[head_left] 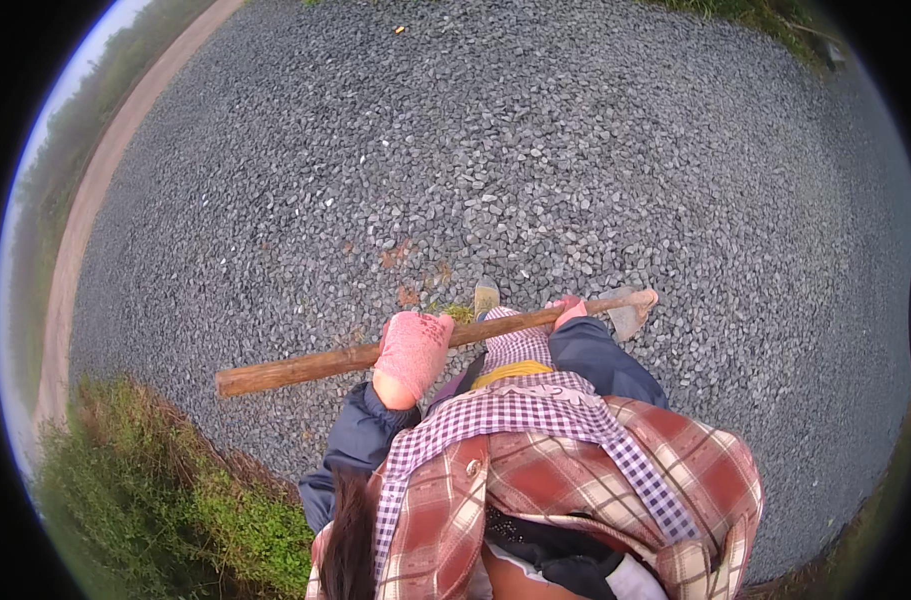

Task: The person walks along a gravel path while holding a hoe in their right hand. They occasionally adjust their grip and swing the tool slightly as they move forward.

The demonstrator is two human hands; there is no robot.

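My left hand (415,349), in a pink knit glove, is wrapped around the wooden handle (298,372) of a hoe. The handle lies across the front of my body, its thick end out to the left. Nearer the head, my right hand (568,310), also in a pink glove, grips the same handle and is partly hidden by its dark blue sleeve. At the far right end is the hoe's metal blade (629,319), pale and dirt-stained, in front of the gravel. Whether the blade touches the gravel cannot be told.
Grey crushed gravel (455,165) spreads ahead and to both sides. One shoe (487,297) shows beneath the handle. Green bushes (177,502) grow at the lower left, and a dirt road (95,172) curves along the left. Grass (755,22) edges the gravel at the top right.
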